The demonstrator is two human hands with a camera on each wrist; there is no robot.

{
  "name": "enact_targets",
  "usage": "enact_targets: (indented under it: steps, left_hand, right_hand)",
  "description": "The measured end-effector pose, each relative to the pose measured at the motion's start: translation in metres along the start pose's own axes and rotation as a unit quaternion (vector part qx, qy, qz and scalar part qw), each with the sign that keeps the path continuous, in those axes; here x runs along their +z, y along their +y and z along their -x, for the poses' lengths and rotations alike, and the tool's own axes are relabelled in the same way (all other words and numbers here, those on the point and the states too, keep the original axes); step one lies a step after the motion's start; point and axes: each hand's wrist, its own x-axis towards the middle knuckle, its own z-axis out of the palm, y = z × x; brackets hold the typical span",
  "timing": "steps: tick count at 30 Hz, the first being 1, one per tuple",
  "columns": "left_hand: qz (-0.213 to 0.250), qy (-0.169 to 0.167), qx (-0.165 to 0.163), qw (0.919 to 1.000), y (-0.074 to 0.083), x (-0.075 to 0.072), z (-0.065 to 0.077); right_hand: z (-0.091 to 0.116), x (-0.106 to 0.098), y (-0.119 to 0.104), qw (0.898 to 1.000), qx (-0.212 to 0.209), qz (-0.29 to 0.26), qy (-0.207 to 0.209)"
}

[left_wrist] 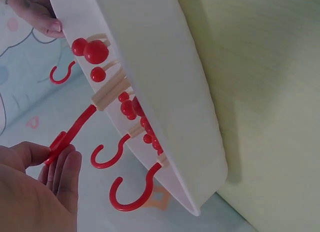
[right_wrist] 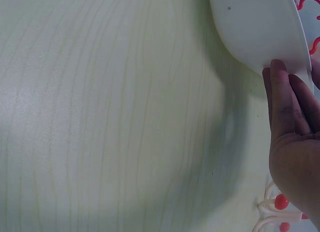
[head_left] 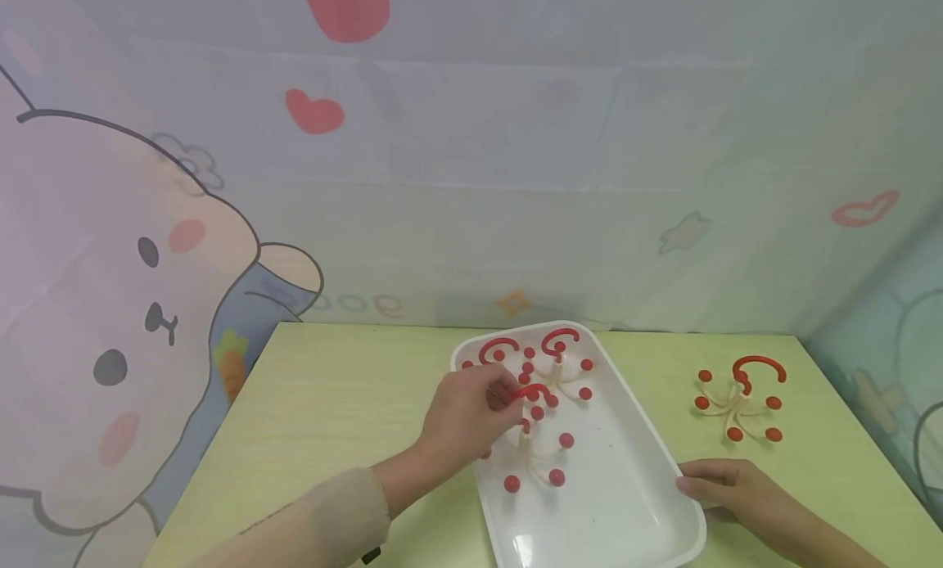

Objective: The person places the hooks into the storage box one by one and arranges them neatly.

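I have the left hand (head_left: 467, 408) pinching the red hook (head_left: 536, 388) of a ball-tipped hanger (head_left: 525, 447) inside the white tray (head_left: 626, 470), the right hand (head_left: 740, 498) gripping that tray's edge. I'd hold both steady, so the hanger's arms clear neighbouring hangers (head_left: 557, 376).

Left hand (head_left: 466, 410) pinching, right hand (head_left: 740, 496) gripping between thumb and extended fingers
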Motion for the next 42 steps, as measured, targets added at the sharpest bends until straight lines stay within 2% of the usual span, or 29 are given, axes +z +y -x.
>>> enact_targets:
  steps: [7,14,24,31,35,42]
  left_hand:
    - [-0.004,0.008,-0.017,0.9998,-0.006,0.004,0.000]
    - [-0.011,0.005,0.002,0.9999,-0.013,0.005,0.000]
    - [-0.018,-0.027,0.023,0.9992,-0.023,0.007,0.003]
    - [0.007,-0.058,0.051,0.9970,-0.031,0.004,0.004]
    - [0.018,-0.074,0.058,0.9954,-0.034,0.002,0.005]
    - [0.024,-0.082,0.057,0.9947,-0.035,0.000,0.006]
  right_hand:
    - [0.000,0.001,-0.002,1.000,0.004,0.009,0.004]
    - [-0.001,0.002,-0.003,1.000,0.010,0.018,0.008]
    - [-0.001,0.001,-0.003,1.000,0.007,0.019,0.005]
    - [-0.002,0.001,-0.002,1.000,0.017,0.020,0.012]
    - [-0.002,0.001,-0.001,1.000,0.016,0.022,0.013]
    - [0.000,0.000,0.000,1.000,0.008,0.014,0.006]
